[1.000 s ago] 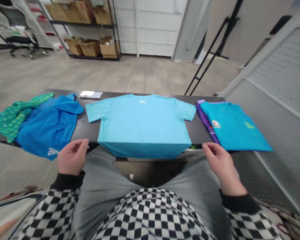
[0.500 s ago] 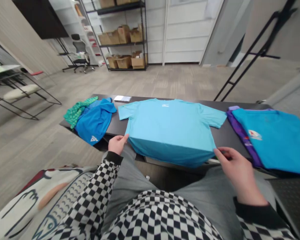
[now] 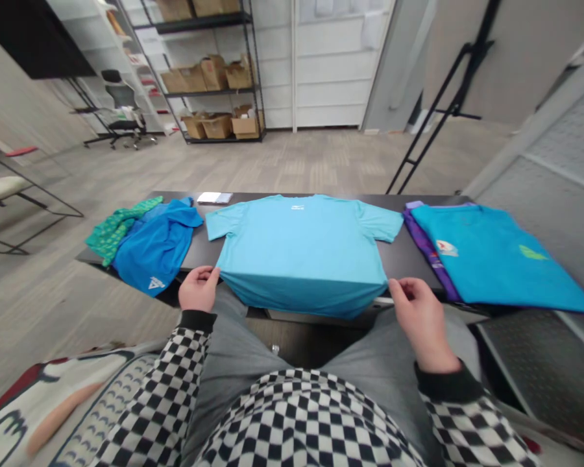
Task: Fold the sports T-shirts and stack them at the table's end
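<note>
A light blue T-shirt [image 3: 302,253] lies spread on the black table [image 3: 411,259], its near hem in a darker fold at the table edge. My left hand [image 3: 199,290] pinches the shirt's near left corner. My right hand [image 3: 416,316] pinches the near right corner. Left of the shirt, a bright blue garment [image 3: 156,250] lies crumpled over a green patterned cloth [image 3: 117,228]. To the right, a folded teal shirt [image 3: 491,256] rests on a purple garment [image 3: 423,250].
A small white packet [image 3: 215,198] lies at the table's far edge. A patterned cloth [image 3: 53,402] sits at lower left, and a perforated grey panel [image 3: 555,143] stands at right. Metal shelving with cardboard boxes [image 3: 214,97] stands across the floor.
My view swung right, then partly back, so the table now sits nearer the middle. Both hands stay at the shirt's near corners, and the shirt lies much as before.
</note>
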{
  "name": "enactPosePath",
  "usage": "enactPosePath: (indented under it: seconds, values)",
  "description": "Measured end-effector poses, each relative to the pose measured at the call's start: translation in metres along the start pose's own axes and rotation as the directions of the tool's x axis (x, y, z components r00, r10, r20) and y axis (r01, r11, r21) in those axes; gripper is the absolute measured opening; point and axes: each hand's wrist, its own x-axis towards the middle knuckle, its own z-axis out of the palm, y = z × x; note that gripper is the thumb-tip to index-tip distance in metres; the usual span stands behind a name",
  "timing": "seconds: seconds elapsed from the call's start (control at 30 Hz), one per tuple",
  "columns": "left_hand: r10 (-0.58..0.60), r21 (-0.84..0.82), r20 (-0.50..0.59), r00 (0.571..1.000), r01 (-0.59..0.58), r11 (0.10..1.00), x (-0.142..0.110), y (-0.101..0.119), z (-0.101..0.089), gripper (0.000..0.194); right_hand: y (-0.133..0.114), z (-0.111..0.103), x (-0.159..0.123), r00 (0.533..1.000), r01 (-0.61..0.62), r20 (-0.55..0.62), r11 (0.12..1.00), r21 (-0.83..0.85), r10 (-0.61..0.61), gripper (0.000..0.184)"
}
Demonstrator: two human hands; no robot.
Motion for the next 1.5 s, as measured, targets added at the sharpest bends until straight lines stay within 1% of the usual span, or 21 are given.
enactPosePath:
  seconds: [0.07,0.17,0.23,0.3,0.37,0.47,0.53,0.57,0.63,0.7,0.73,0.8,0.83,0.93,1.03,1.1,1.23,1.33,1.4,1.5]
  values:
    - [0.005,0.028,-0.010,1.000,-0.005,1.000,-0.003,0.002,0.000,0.047,0.001,0.002,-0.007,0.999,-0.040,-0.018,0.999,0.031,0.040,0.067]
    - [0.047,0.124,-0.019,0.999,-0.044,0.991,-0.006,0.002,-0.006,0.044,0.005,0.010,-0.016,0.991,-0.123,0.063,0.976,0.177,0.114,0.069]
    - [0.106,0.197,-0.019,0.994,-0.100,0.975,-0.009,0.003,-0.011,0.041,0.009,0.017,-0.021,0.983,-0.177,0.104,0.936,0.304,0.152,0.066]
    - [0.162,0.240,-0.006,0.987,-0.156,0.958,-0.011,0.006,-0.015,0.038,0.013,0.025,-0.025,0.978,-0.209,0.102,0.887,0.412,0.183,0.061]
    - [0.231,0.260,0.022,0.973,-0.229,0.938,-0.013,0.009,-0.017,0.036,0.017,0.033,-0.026,0.975,-0.219,0.085,0.840,0.497,0.204,0.056]
    - [0.346,0.289,0.077,0.935,-0.353,0.890,-0.012,0.014,-0.017,0.034,0.020,0.038,-0.024,0.965,-0.250,0.089,0.772,0.585,0.245,0.053]
    - [0.379,0.310,0.090,0.921,-0.388,0.868,-0.011,0.016,-0.016,0.032,0.020,0.038,-0.021,0.956,-0.281,0.109,0.743,0.608,0.273,0.053]
    - [0.376,0.317,0.086,0.923,-0.383,0.867,-0.010,0.016,-0.016,0.031,0.020,0.038,-0.020,0.953,-0.292,0.118,0.737,0.609,0.280,0.053]
    - [0.319,0.318,0.067,0.945,-0.323,0.891,-0.008,0.016,-0.014,0.031,0.018,0.036,-0.020,0.951,-0.300,0.127,0.736,0.607,0.283,0.052]
    - [0.176,0.279,0.056,0.983,-0.185,0.942,-0.005,0.014,-0.013,0.031,0.016,0.034,-0.020,0.951,-0.300,0.133,0.736,0.606,0.278,0.052]
    - [0.092,0.249,0.067,0.993,-0.106,0.963,-0.002,0.012,-0.013,0.032,0.015,0.033,-0.021,0.952,-0.302,0.144,0.739,0.603,0.272,0.052]
    - [-0.037,0.202,0.107,0.994,0.015,0.979,0.003,0.009,-0.012,0.033,0.014,0.032,-0.023,0.952,-0.306,0.172,0.753,0.583,0.254,0.054]
    - [-0.071,0.190,0.124,0.990,0.047,0.981,0.006,0.007,-0.012,0.033,0.014,0.032,-0.023,0.952,-0.307,0.186,0.761,0.571,0.244,0.055]
    - [-0.127,0.155,0.167,0.978,0.101,0.983,0.013,0.004,-0.013,0.032,0.015,0.032,-0.024,0.952,-0.304,0.209,0.768,0.563,0.224,0.059]
    - [-0.188,0.115,0.199,0.962,0.168,0.979,0.014,0.003,-0.015,0.032,0.018,0.032,-0.022,0.952,-0.301,0.220,0.764,0.571,0.211,0.064]
    - [-0.201,0.133,0.191,0.961,0.178,0.975,0.013,0.003,-0.015,0.031,0.020,0.033,-0.022,0.952,-0.303,0.220,0.760,0.574,0.214,0.066]
    - [-0.164,0.227,0.148,0.975,0.128,0.966,0.009,0.000,-0.014,0.029,0.021,0.035,-0.023,0.952,-0.303,0.224,0.747,0.592,0.209,0.064]
    - [-0.154,0.277,0.118,0.981,0.117,0.954,0.008,-0.007,-0.012,0.027,0.020,0.035,-0.023,0.949,-0.312,0.234,0.731,0.606,0.211,0.062]
    - [-0.160,0.305,0.120,0.980,0.117,0.945,0.008,-0.013,-0.009,0.027,0.020,0.036,-0.022,0.943,-0.329,0.249,0.728,0.602,0.220,0.061]
    - [-0.163,0.305,0.155,0.974,0.110,0.946,0.007,-0.019,-0.007,0.033,0.021,0.037,-0.022,0.939,-0.334,0.270,0.746,0.576,0.212,0.062]
